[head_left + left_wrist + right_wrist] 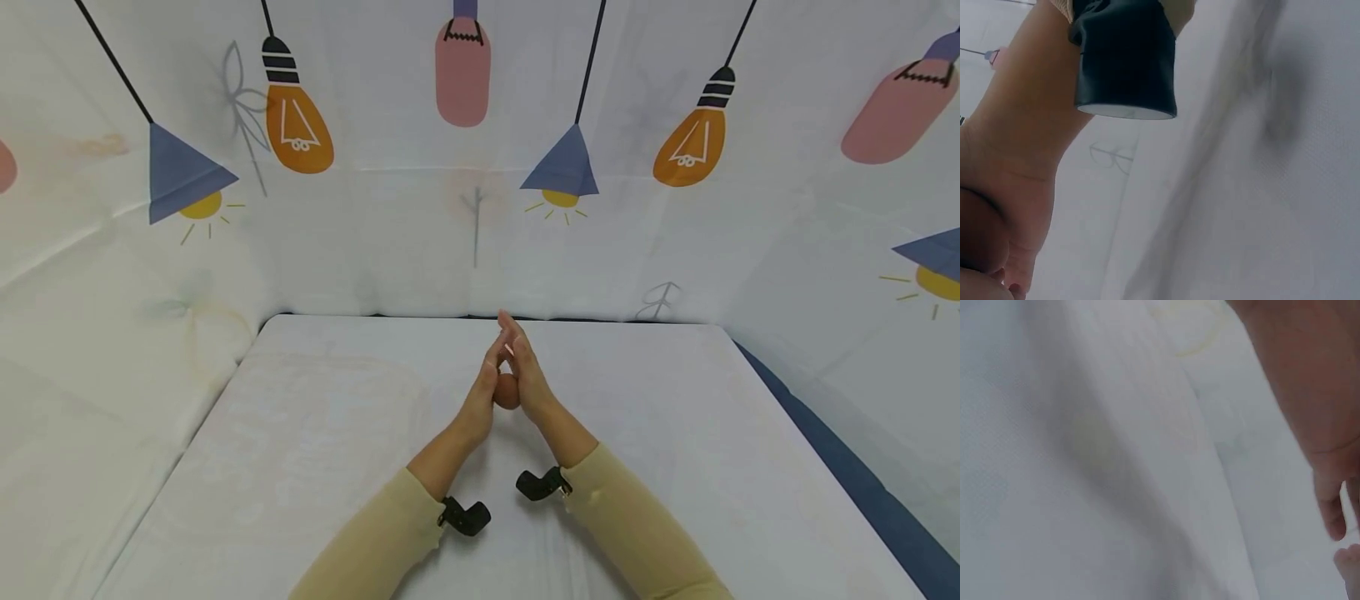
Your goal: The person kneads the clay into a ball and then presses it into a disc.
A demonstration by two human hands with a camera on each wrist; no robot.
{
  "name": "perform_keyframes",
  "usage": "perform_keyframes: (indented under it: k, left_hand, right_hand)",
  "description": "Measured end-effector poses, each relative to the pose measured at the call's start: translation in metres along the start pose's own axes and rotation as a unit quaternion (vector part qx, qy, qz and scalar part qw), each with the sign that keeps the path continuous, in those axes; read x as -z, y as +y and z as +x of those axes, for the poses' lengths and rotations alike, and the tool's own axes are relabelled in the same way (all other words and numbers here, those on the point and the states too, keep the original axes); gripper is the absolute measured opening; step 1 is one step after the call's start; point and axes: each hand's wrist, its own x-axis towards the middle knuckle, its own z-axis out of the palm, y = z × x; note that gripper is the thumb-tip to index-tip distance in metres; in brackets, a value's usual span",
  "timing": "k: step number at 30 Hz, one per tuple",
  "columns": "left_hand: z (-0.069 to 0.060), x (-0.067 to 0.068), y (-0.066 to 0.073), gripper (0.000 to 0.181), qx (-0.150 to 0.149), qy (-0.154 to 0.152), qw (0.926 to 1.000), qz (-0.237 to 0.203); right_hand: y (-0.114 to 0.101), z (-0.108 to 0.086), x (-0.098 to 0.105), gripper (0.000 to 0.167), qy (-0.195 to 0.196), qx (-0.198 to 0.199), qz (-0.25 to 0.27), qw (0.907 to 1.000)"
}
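Note:
A reddish-brown ball (507, 392) sits between the two palms, above the table. My left hand (482, 395) presses it from the left, with the fingers stretched forward. From the other side my right hand (532, 380) bears against it, its fingers also long and straight. The fingertips lean together beyond the ball like a steep roof, with a small gap below them. In the left wrist view the ball (980, 232) shows dark at the lower left, against a palm. The right wrist view catches part of a hand and some fingertips at its right side; the ball is hidden there.
A white-covered table (337, 433) lies beneath both hands. Behind it hangs a white cloth (397, 242) printed with lamps and bulbs. A black wrist camera (467, 517) is on the left sleeve and another black wrist camera (538, 484) on the right. Dark blue material (840, 458) borders the table's right edge.

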Motion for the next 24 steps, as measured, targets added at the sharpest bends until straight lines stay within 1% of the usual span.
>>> perform_keyframes:
  k: [2,5,8,11,13,16,18,21,24]
  left_hand:
    - [0.001,0.0,0.002,0.083,-0.022,0.017,0.9996,-0.005]
    - [0.003,0.001,0.004,0.088,-0.041,0.05,0.9979,0.003]
    - [0.005,0.002,0.006,0.093,-0.046,0.081,0.9956,0.012]
    - [0.006,0.003,0.009,0.097,-0.045,0.103,0.9935,0.019]
    - [0.007,0.004,0.009,0.099,-0.039,0.115,0.9919,0.038]
    - [0.008,0.006,0.009,0.101,-0.025,0.123,0.9896,0.07]
    - [0.009,0.008,0.007,0.102,-0.01,0.122,0.9882,0.093]
    - [0.009,0.011,0.003,0.102,0.01,0.112,0.9872,0.113]
    - [0.009,0.014,-0.003,0.104,0.021,0.089,0.9879,0.126]
  right_hand:
    - [0.002,-0.001,-0.002,0.071,-0.02,-0.004,0.015,0.9997]
    - [0.001,-0.005,-0.008,0.075,-0.039,-0.012,0.031,0.9987]
    - [-0.002,-0.007,-0.014,0.078,-0.047,-0.017,0.036,0.9981]
    - [-0.006,-0.01,-0.019,0.081,-0.054,-0.015,0.038,0.9977]
    - [-0.008,-0.011,-0.022,0.082,-0.059,-0.006,0.034,0.9977]
    - [-0.01,-0.013,-0.025,0.079,-0.061,0.008,0.037,0.9974]
    - [-0.012,-0.014,-0.026,0.078,-0.054,0.009,0.04,0.9977]
    - [-0.017,-0.015,-0.025,0.079,-0.039,-0.002,0.055,0.9977]
    - [-0.023,-0.015,-0.023,0.082,-0.018,-0.011,0.069,0.9974]
